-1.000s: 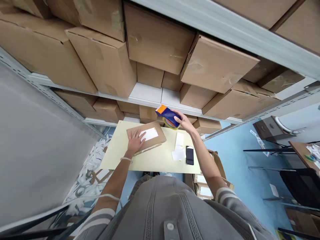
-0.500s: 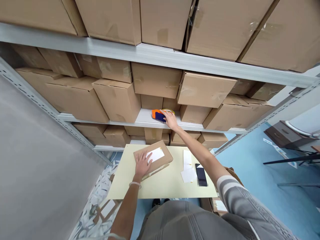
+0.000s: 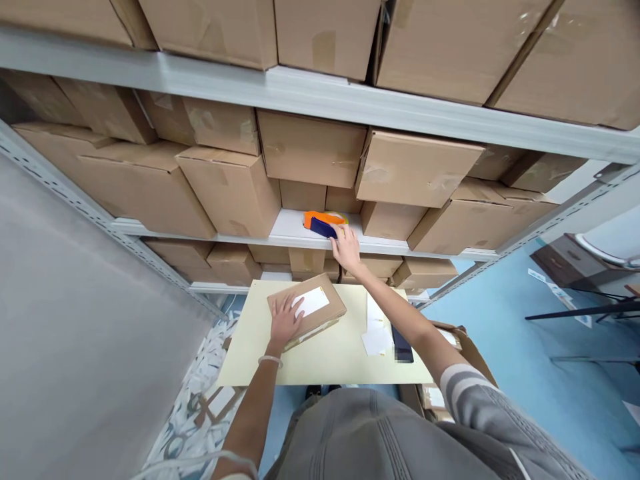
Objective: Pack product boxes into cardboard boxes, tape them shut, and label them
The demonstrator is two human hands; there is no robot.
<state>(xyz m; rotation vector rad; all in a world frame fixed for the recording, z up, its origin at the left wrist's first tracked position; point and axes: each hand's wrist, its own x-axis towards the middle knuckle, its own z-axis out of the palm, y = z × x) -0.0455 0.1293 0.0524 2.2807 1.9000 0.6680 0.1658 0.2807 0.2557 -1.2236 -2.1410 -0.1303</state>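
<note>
My left hand (image 3: 286, 321) lies spread over the left part of a closed cardboard box (image 3: 327, 293), its fingertips reaching a white label (image 3: 311, 302) on top. The box rests at an angle on a pale yellow table (image 3: 320, 367). On the middle shelf, an orange and dark blue tape dispenser (image 3: 321, 225) lies in a gap between cartons. My right hand (image 3: 347, 248) reaches up to it, fingers bent around the right end of its dark blue handle. The hand partly hides that end and the yellowish roll behind it.
White paper slips (image 3: 376, 333) and a dark phone-like object (image 3: 402, 345) lie on the table's right side. Brown cartons (image 3: 227, 193) fill the metal shelves (image 3: 300, 90). Discarded label strips (image 3: 183, 413) litter the floor at left. An open carton (image 3: 473, 357) stands at right.
My right hand has shifted slightly down and right, uncovering more of the tape dispenser, which stays in place on the shelf. My left hand remains on the box. The view has tilted slightly.
</note>
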